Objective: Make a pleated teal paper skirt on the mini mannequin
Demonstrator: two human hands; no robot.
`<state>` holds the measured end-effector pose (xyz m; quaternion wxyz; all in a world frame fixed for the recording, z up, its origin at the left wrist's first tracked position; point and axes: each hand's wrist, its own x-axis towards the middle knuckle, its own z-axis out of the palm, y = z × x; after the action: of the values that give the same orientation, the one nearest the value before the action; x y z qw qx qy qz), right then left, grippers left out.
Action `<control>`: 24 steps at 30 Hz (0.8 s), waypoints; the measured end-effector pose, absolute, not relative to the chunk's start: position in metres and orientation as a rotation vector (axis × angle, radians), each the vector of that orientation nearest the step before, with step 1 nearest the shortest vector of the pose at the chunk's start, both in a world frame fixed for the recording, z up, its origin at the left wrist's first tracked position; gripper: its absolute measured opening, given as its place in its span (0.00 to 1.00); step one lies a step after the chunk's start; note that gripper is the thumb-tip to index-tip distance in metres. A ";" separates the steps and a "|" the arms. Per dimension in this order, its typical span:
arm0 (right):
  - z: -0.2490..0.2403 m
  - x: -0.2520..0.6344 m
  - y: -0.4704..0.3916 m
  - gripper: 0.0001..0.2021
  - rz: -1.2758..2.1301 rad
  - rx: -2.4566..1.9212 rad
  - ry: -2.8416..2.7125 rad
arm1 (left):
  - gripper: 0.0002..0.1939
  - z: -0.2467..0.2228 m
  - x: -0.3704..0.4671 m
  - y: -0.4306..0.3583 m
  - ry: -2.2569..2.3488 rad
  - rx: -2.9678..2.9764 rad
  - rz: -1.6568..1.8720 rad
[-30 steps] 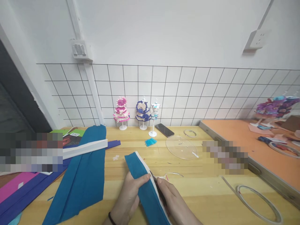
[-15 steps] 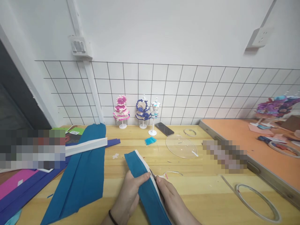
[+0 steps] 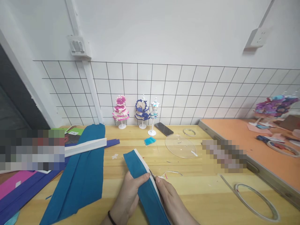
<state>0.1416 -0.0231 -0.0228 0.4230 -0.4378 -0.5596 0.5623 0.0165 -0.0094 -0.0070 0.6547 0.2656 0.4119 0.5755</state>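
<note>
A long folded strip of blue crepe paper [image 3: 150,198] with a white edging along its right side slants away from me. My left hand [image 3: 132,190] grips it from the left, thumb flat on top and the other fingers underneath. My right hand [image 3: 170,197] is closed at the right edge of the strip, around scissors [image 3: 151,172]. Only a dark bit of the blades shows beside the white edge; the handles are hidden by the hand and paper. Thin white and pink scraps [image 3: 172,172] lie just beyond my right fingers.
A larger blue sheet [image 3: 82,175] and a white strip [image 3: 86,147] lie at left. Small dress stands [image 3: 142,114], a phone [image 3: 164,128] and a clear disc [image 3: 180,146] are at the back. A tape roll [image 3: 257,200] lies right, near an orange-topped table [image 3: 234,134].
The hands and the strip hold almost the same place. The whole view has shifted slightly; the dark blade tips show a little less beside the strip.
</note>
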 end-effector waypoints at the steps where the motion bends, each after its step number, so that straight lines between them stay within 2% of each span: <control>1: -0.024 0.142 -0.023 0.21 1.399 -1.090 -1.408 | 0.12 -0.007 0.017 -0.010 0.922 0.610 1.303; 24: -0.032 0.141 -0.017 0.21 1.355 -1.125 -1.424 | 0.15 -0.007 0.019 -0.010 0.917 0.576 1.320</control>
<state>0.1412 -0.0172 -0.0324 0.4247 -0.4497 -0.5691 0.5418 0.0193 -0.0102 -0.0068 0.6571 0.2542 0.4049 0.5828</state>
